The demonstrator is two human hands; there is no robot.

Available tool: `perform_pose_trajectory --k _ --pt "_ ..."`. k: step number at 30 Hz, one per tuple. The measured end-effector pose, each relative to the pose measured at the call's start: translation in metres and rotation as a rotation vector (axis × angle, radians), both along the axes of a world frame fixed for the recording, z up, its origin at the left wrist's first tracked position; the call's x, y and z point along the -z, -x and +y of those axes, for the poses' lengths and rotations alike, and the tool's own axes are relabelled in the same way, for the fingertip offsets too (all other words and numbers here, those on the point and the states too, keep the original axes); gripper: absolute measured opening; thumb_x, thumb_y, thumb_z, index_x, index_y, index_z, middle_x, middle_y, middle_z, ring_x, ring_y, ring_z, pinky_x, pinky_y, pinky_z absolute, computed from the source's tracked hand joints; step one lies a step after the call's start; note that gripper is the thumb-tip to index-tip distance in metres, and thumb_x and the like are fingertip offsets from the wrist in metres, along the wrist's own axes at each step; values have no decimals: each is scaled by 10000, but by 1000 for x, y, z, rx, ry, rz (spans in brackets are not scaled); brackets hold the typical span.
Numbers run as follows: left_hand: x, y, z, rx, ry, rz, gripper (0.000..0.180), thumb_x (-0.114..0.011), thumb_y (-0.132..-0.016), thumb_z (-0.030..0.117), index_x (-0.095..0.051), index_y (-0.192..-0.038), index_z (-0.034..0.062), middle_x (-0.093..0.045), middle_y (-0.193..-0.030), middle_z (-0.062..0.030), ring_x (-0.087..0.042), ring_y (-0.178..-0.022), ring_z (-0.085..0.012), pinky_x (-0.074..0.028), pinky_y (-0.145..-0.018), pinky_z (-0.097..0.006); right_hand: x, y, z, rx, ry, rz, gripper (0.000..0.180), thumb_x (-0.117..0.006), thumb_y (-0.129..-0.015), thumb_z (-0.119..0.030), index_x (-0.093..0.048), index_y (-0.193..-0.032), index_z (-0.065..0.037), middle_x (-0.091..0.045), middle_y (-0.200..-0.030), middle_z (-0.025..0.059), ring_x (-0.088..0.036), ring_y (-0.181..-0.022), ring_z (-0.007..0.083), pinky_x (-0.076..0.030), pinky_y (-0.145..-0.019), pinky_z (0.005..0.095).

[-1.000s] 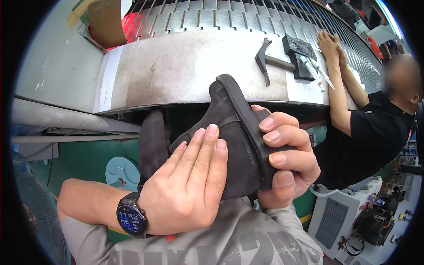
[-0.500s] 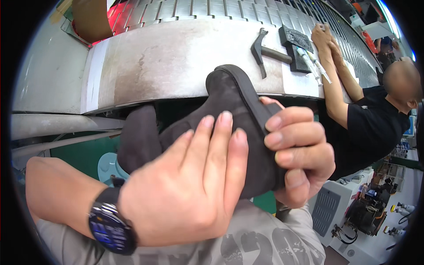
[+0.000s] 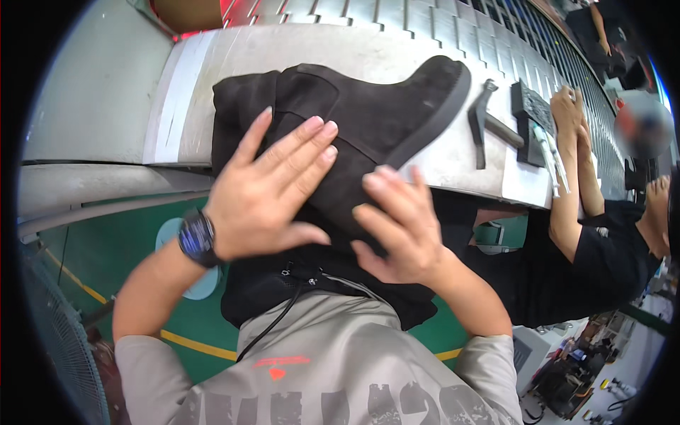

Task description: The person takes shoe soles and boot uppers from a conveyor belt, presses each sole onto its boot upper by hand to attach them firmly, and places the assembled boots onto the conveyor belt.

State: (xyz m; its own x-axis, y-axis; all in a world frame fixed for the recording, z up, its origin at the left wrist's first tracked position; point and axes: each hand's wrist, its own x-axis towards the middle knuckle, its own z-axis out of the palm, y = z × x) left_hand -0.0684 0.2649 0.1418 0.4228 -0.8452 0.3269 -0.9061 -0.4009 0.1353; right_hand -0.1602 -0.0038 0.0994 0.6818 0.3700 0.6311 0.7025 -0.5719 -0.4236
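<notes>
A dark suede-like boot point(image 3: 354, 106) lies on its side across the near edge of the worktable, toe toward the upper right, sole facing right. My left hand point(image 3: 262, 195) rests flat over the upper part of the boot, fingers stretched and spread, a watch on its wrist. Beside the heel end is my right hand point(image 3: 404, 230), slightly blurred, its fingers loosely spread; its fingertips are at the boot, though I cannot tell whether they touch. A dark part at the far left continues from the boot; whether it belongs to a second one is unclear.
A hammer point(image 3: 501, 129) lies right of the toe, near a black block point(image 3: 535, 106) and white pen-like tubes point(image 3: 552, 159). A co-worker's forearms point(image 3: 567, 170) rest farther right. Metal slats point(image 3: 425, 18) run behind the worktable point(image 3: 368, 44). A light-blue stool point(image 3: 204, 283) stands below.
The boot has moved up from my lap onto the worktable and turned, its toe now toward the upper right. My right hand has let go of the sole edge and spread its fingers.
</notes>
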Motion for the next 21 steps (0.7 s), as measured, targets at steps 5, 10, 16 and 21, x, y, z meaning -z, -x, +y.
perform_pose_trajectory --k 5,10,16,21 --pt "37 54 -65 -341 380 112 1116 -882 -767 567 -423 -1585 -37 -498 -1592 -300 -472 -1503 -446 -139 -1281 -654 -29 -32 -43 174 215 -53 728 -834 -721 -92 -643 -1419 -14 -576 -1512 246 -555 -1407 455 -290 -1245 646" --pt "48 13 -47 -264 465 40 915 -851 -686 191 -522 -1514 -15 -588 -1536 -236 -558 -1440 -382 -210 -1282 -588 -53 -69 -47 143 437 -90 755 -836 -660 -61 -679 -1398 -27 -622 -1475 179 -607 -1352 378 -331 -1223 635" --pt "39 11 -48 -290 440 91 903 -850 -679 218 -554 -1503 0 -588 -1550 -210 -558 -1449 -352 -223 -1275 -597 -47 -93 -41 80 420 -197 616 -847 -606 -93 -793 -1220 -67 -694 -1212 68 -663 -1070 258 -428 -1147 577" --pt "23 10 -54 -312 420 210 969 -872 -676 264 -522 -1528 -37 -563 -1550 -281 -523 -1466 -439 -168 -1277 -622 -41 -106 -41 30 325 -283 433 -844 -610 -90 -835 -1042 -58 -691 -1002 34 -627 -904 216 -502 -1039 531"
